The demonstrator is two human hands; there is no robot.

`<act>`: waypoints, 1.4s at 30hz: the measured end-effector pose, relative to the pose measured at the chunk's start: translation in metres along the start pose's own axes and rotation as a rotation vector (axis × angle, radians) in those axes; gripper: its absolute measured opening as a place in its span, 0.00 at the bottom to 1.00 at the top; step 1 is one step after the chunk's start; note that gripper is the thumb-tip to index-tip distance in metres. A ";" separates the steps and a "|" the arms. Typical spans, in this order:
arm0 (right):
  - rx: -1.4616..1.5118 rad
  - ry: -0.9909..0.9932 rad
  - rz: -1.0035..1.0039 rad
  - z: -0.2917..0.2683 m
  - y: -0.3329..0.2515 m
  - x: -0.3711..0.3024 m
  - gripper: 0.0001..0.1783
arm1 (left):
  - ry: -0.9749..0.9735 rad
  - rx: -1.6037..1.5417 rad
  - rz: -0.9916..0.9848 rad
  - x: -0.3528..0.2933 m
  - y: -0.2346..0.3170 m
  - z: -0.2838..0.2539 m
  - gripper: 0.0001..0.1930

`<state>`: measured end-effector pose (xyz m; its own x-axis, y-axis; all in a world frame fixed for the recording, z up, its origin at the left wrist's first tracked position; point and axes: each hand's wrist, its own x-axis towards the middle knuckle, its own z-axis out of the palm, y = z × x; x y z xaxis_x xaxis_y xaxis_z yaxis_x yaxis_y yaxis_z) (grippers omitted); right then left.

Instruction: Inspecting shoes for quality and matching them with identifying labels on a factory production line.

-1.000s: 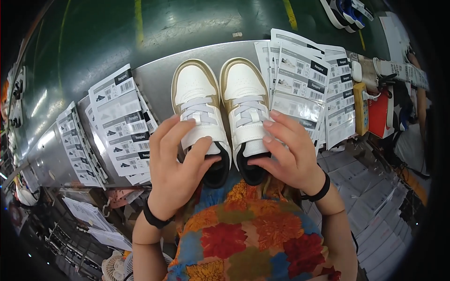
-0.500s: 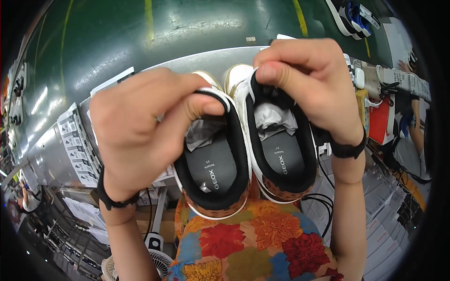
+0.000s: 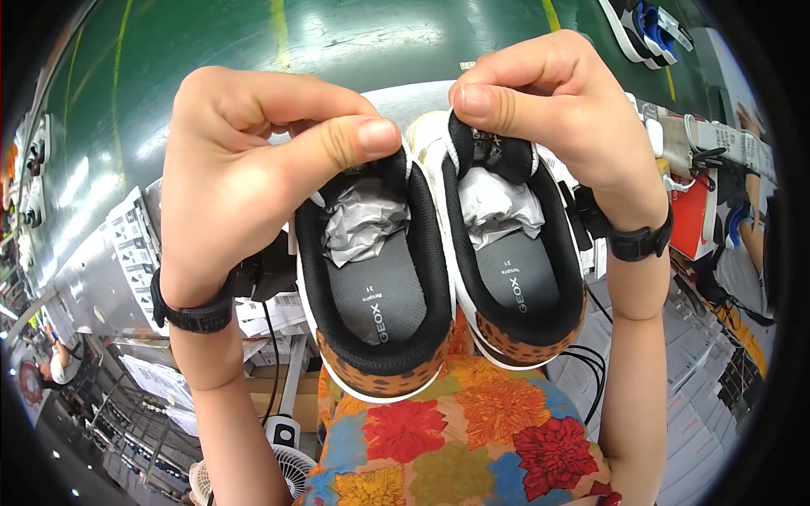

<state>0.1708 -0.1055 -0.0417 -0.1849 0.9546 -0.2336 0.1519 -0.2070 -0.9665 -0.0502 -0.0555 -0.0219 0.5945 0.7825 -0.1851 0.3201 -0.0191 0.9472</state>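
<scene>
Two sneakers sit side by side in front of me, toes pointing away, with black linings, white sole edges and spotted brown heels. My left hand (image 3: 253,160) pinches the left sneaker (image 3: 384,381) between thumb and forefinger at the front of its opening. At the matching spot on the right sneaker (image 3: 530,341), my right hand (image 3: 565,122) grips the black-lined edge in a pinch. Crumpled white paper (image 3: 364,221) fills the front of the left shoe, and another paper wad (image 3: 496,207) is in the right one. My hands partly cover the toe ends.
Beyond the metal edge runs a green surface (image 3: 371,42) bearing another shoe (image 3: 637,34) at far right. Printed label sheets (image 3: 133,244) lie at left. A red box (image 3: 693,218) and cables are at right. A white fan (image 3: 291,472) stands below; a person (image 3: 63,363) is at far left.
Both hands have shifted up slightly and turned, still pinching the shoes. The left sneaker's opening shows wider, with more of its paper in sight.
</scene>
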 end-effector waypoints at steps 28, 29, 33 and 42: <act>0.828 0.286 0.165 0.051 0.040 -0.135 0.48 | 0.147 -0.699 -0.260 -0.104 -0.034 0.052 0.56; 0.837 0.303 0.189 0.052 0.038 -0.137 0.48 | 0.154 -0.680 -0.260 -0.105 -0.032 0.053 0.57; 0.883 0.317 0.200 0.053 0.035 -0.145 0.50 | 0.179 -0.635 -0.257 -0.106 -0.027 0.055 0.59; 0.421 0.380 0.102 0.046 0.037 -0.116 0.34 | 0.124 -0.086 0.001 -0.087 -0.010 0.048 0.44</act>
<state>0.1530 -0.2335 -0.0550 0.1845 0.9190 -0.3483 -0.2629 -0.2953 -0.9185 -0.0698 -0.1540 -0.0281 0.4972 0.8537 -0.1550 0.2515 0.0291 0.9674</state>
